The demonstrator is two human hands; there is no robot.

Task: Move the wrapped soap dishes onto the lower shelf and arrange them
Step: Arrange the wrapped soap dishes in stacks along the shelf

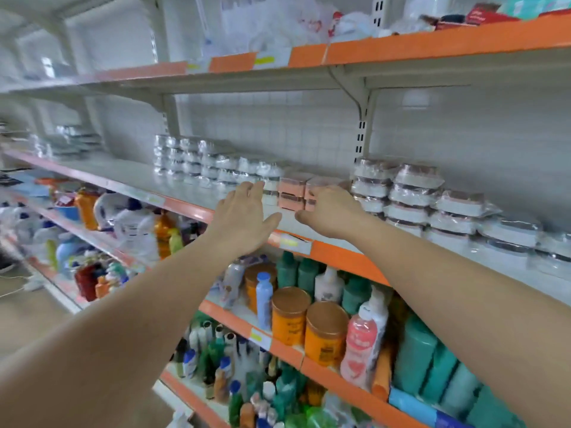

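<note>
Pink soap dishes (pixel 292 194) between fingers (pixel 256 188)

Bright even light, soft overall blur, wide-angle bending at edges, faint shadows

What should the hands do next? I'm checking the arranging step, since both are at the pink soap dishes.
Probably slide the pink soap dishes left against the clear-wrapped row. The right hand curls over their right end and the open left hand waits at the left, while taller stacks crowd the right.
</note>
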